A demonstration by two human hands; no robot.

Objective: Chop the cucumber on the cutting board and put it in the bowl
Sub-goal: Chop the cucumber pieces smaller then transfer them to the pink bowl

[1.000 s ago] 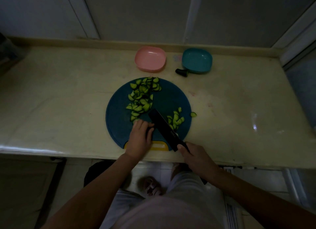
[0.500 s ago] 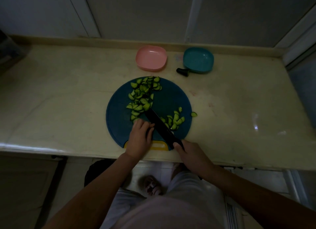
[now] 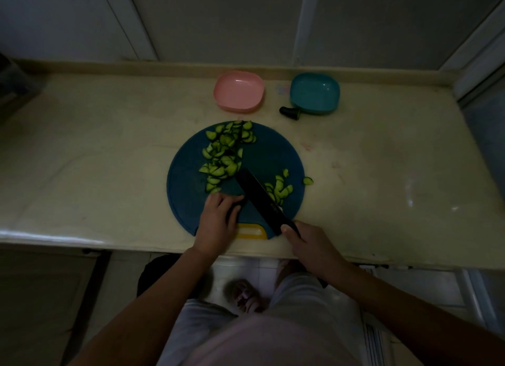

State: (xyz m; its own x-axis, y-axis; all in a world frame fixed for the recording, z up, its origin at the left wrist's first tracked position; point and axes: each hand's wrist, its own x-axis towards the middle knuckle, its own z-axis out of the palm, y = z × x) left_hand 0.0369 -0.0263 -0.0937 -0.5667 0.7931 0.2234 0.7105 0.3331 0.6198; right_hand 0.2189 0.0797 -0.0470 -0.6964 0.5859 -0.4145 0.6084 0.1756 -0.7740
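The person wears a pale, pinkish-white top (image 3: 273,343), a rounded mass at the bottom centre of the frame. Above it, light grey-white legwear (image 3: 306,297) covers both legs; whether trousers or shorts cannot be told. Both forearms (image 3: 153,297) are bare up to the left hand (image 3: 217,223) and the right hand (image 3: 310,246). A foot (image 3: 244,297) shows at lower centre, too blurred to make out footwear.

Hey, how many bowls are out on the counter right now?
2. A pink bowl sits on the counter behind the cutting board, and a teal bowl sits just to the pink one's right. Both look empty, and no others seem hidden.
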